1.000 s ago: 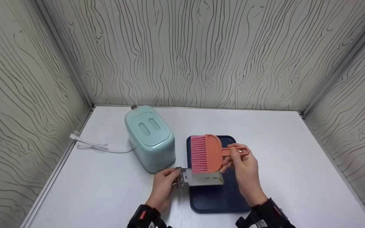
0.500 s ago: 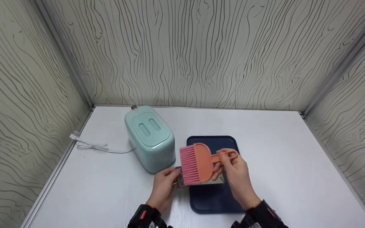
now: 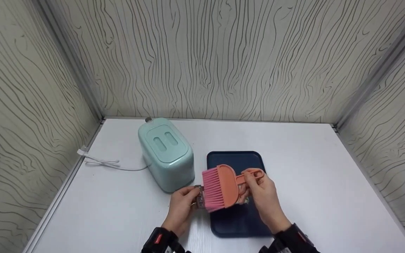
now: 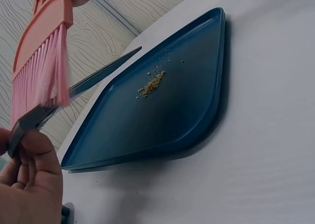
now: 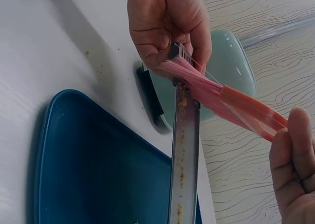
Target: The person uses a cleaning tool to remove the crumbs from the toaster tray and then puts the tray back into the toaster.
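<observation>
My left hand pinches the slotted grey end of a thin metal crumb tray, which reaches out over the dark blue tray. In my right hand is the handle of an orange hand brush. Its pink bristles are bent against the crumb tray near my left fingers, as the right wrist view shows. Brown crumbs lie along the metal surface. A small heap of crumbs sits on the blue tray in the left wrist view. From the head, the brush hides most of the crumb tray.
A mint-green toaster stands left of the blue tray, just beyond my left hand. Its white cord runs left across the white table. Several crumbs are scattered on the tabletop. Patterned walls enclose the back and sides.
My right hand has brought the brush left and toward me, down over the crumb tray, then slightly back right. My left hand and the crumb tray have stayed in place.
</observation>
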The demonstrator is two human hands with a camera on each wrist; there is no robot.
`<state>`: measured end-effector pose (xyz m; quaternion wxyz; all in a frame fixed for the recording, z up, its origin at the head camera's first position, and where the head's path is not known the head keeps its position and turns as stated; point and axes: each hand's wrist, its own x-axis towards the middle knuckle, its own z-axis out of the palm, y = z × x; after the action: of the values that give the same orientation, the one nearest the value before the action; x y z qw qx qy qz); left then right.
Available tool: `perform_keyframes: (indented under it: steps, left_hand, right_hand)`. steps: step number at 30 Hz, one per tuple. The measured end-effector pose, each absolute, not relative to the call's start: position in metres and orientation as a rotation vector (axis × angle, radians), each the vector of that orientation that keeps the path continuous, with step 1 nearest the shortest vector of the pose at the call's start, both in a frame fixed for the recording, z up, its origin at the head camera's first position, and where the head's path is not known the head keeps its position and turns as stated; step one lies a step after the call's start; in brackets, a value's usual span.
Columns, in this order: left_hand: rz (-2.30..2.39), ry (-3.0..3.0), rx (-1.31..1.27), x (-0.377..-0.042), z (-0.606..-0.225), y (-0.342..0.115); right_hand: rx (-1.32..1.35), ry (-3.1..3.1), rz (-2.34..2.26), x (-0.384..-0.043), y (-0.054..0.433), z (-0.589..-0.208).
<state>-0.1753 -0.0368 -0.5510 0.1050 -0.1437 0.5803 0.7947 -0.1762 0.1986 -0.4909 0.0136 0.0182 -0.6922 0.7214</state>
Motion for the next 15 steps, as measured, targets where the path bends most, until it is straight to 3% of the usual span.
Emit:
perform_keyframes:
  steps: [15]
  left_hand:
    - [2.360,1.714,-0.413,-0.176,-0.553,-0.035]
  right_hand:
    - [0.021,-2.213,2.180,-0.178,0.213,-0.495]
